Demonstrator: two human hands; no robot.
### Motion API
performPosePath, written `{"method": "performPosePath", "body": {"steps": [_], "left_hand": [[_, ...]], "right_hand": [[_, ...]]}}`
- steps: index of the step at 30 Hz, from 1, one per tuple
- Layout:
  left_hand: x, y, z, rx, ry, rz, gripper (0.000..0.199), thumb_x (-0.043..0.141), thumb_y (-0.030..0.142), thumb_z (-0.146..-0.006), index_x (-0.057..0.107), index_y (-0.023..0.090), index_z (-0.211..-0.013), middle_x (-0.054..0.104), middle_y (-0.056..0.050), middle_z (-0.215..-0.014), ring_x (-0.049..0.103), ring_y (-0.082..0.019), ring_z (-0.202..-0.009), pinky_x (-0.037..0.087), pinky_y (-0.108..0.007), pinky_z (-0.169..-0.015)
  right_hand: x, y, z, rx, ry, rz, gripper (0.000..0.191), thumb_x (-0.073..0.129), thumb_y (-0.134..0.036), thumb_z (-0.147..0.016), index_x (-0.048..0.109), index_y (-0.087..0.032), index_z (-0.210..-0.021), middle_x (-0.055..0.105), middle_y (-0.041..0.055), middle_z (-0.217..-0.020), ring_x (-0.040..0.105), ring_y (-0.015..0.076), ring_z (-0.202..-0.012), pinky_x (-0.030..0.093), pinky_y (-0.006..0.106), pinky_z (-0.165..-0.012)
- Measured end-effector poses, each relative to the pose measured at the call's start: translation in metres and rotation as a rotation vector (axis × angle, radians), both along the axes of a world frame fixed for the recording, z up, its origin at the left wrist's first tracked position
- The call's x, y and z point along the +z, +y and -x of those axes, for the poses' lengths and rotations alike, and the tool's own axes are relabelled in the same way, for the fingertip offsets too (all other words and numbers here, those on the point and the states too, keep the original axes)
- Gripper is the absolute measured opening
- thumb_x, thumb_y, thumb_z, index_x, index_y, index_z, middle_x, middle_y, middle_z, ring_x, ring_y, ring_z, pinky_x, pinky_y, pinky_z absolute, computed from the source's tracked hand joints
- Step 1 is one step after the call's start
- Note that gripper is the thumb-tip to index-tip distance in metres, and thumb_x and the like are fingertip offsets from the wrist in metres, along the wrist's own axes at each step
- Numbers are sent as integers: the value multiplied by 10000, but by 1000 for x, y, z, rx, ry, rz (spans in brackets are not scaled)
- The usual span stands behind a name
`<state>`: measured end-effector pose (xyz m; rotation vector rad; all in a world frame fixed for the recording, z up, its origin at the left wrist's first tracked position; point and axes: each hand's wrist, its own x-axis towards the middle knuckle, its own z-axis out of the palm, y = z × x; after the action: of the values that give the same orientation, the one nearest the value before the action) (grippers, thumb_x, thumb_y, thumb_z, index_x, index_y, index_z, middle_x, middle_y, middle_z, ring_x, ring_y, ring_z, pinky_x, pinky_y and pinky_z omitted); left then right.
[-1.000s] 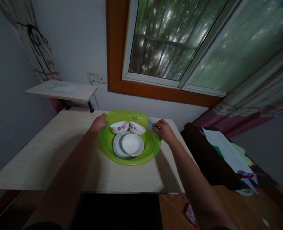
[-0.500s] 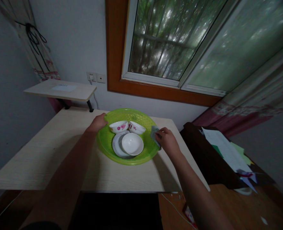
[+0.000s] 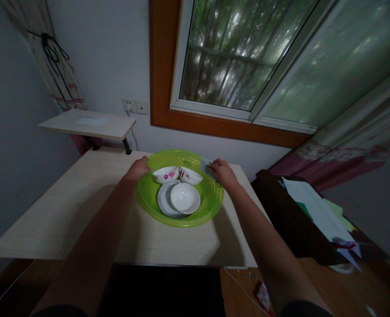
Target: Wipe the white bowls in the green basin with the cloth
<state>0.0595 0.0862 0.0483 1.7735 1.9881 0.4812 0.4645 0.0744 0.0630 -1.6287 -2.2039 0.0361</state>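
Decent open room on the pale wood-grain table [image 3: 62, 202] to the left of the round green plastic basin [image 3: 211, 204], plus a bare strip along the near edge; right edge is p. close. Hands are well apart: L hand [image 3: 139, 168] clamped on the far-left rim, R hand [image 3: 224, 172] pinching a thin grey cloth [image 3: 206, 165] at the far-right rim. Inside: 2 white floral bowls [image 3: 166, 175] far side, plain white round bowl [image 3: 185, 198] overlapping a white plate [image 3: 164, 200] nearer. Pale wooden shelf [image 3: 115, 127] w/ black legs takes up far left.
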Motion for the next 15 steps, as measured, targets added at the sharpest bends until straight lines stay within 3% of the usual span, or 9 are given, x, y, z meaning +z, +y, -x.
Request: {"method": "performPosePath", "body": {"steps": [6,10,15], "left_hand": [[5,-2,-4,17,58,83,414,720,215,-992,693,170,-1402,766,-236,-1457,770,-327,-1292,548,-333,-930],[5,-2,-4,30,52,80,412,737,223,-978,698,183,-1386,770,-236,-1450,776,-341,-1270,559,-348,-909],[5,-2,-4,28,44,83,434,723,230,-978,690,168,-1406,768,-250,-1445,782,-361,-1252,567,-366,-905]], "right_hand": [[-7,-21,-9,-65,-23,6,287,706,-215,-1029,860,-239,-1270,770,137,-1237,704,298,-1131,554,401,-1073],[-14,-52,-18,-100,-84,-17,220,709,-219,-1040,896,-219,-1155,748,160,-1230,712,321,-1138,560,437,-1104],[-32,-89,-30,-56,-57,-67,202,718,-254,-1036,917,-230,-1069,753,150,-1158,748,287,-981,631,450,-1006]]}}
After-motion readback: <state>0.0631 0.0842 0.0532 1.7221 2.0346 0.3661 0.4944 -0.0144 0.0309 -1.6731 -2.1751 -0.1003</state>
